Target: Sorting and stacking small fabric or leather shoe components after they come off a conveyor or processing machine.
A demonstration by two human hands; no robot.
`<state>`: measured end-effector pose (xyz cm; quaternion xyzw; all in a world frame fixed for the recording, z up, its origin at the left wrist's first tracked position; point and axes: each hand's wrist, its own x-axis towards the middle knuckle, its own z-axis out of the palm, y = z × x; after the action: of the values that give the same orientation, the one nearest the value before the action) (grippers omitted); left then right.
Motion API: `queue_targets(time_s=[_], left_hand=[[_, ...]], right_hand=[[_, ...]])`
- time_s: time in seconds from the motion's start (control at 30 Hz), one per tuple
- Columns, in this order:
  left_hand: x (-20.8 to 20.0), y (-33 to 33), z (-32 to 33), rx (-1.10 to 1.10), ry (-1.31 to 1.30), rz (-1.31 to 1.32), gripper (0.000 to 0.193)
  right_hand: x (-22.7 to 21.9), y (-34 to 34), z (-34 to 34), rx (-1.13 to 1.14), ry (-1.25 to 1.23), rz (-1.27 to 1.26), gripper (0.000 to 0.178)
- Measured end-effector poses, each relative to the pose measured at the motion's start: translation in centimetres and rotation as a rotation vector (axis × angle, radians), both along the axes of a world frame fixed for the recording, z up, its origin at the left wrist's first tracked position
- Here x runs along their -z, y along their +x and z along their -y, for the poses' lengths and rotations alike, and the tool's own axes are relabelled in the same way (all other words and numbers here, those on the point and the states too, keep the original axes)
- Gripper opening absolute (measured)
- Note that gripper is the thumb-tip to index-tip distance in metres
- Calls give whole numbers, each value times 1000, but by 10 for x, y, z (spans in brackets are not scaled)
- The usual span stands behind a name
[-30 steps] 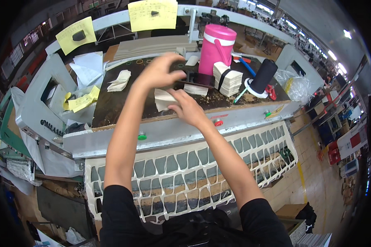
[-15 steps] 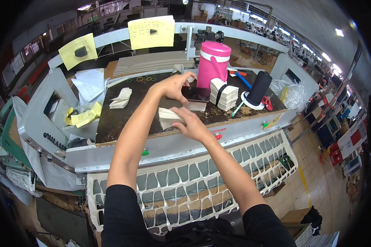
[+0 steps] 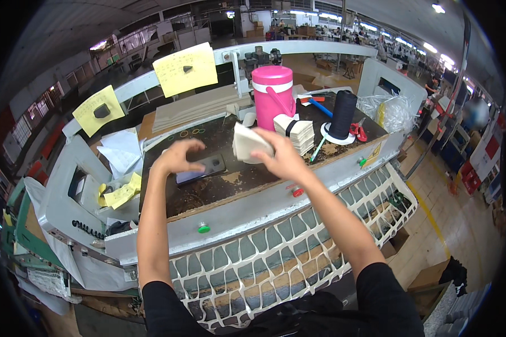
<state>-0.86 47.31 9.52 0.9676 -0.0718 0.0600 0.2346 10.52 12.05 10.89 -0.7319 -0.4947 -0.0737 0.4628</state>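
My right hand (image 3: 284, 154) grips a small stack of cream fabric pieces (image 3: 248, 143), held up just over the dark worktable (image 3: 208, 194). To the left, my left hand (image 3: 177, 158) is open, its thumb and fingers spread apart and nothing in them. Just right of its fingertips lies a dark, shiny flat rectangle that looks like a smartphone (image 3: 212, 164). A second cream stack, bound with a black band (image 3: 299, 133), stands to the right of my right hand. Behind my right hand, a pale piece (image 3: 248, 119) shows in part.
A pink drink jug (image 3: 272, 101) stands at the back. On the right are a black thread cone (image 3: 342, 115), red-handled scissors (image 3: 358, 132) and a blue-handled tool (image 3: 320, 106). Rubber bands (image 3: 184, 133) lie far left. A netted panel (image 3: 264, 253) hangs along the front edge.
The phone-like rectangle has gone from the table's middle to the left, and my left hand has let go of it. My right hand has lifted the cream stack up and rightward. The view has shifted.
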Motion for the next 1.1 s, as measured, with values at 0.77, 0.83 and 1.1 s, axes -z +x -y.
queue_targets(time_s=[0.77, 0.83, 1.1], left_hand=[[36, 121, 111, 233, -632, 202, 93], [33, 114, 108, 299, -570, 225, 124], [27, 102, 107, 223, -504, 181, 131]], right_hand=[[55, 60, 0, 43, 7, -27, 65], [63, 66, -1, 49, -10, -187, 71], [69, 67, -7, -60, 16, -412, 67]])
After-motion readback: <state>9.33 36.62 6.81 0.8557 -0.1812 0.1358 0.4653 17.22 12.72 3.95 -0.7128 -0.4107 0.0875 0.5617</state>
